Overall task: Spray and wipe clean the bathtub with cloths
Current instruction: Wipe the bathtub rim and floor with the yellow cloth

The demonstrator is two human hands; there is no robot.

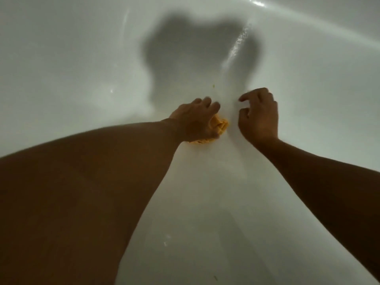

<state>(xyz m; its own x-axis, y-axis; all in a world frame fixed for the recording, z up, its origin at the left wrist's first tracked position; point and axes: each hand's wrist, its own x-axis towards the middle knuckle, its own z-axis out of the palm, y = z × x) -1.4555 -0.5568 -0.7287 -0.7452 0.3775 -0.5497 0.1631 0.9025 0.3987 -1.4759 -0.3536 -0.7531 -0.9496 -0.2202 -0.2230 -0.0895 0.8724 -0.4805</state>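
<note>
The white bathtub [82, 68] fills the whole view, its inner surface wet and glossy. My left hand [195, 120] lies on top of a bunched yellow cloth [221, 125] against the tub surface, fingers curled over it; most of the cloth is hidden under the palm. My right hand [259, 116] hovers just to the right of the cloth, fingers loosely curled, holding nothing. Both bare forearms reach in from the bottom corners.
A dark shadow [195, 52] of my head falls on the tub wall above the hands. A wet glistening streak [236, 44] runs down the wall. A tiny yellow speck [213, 85] sits on the surface above the cloth.
</note>
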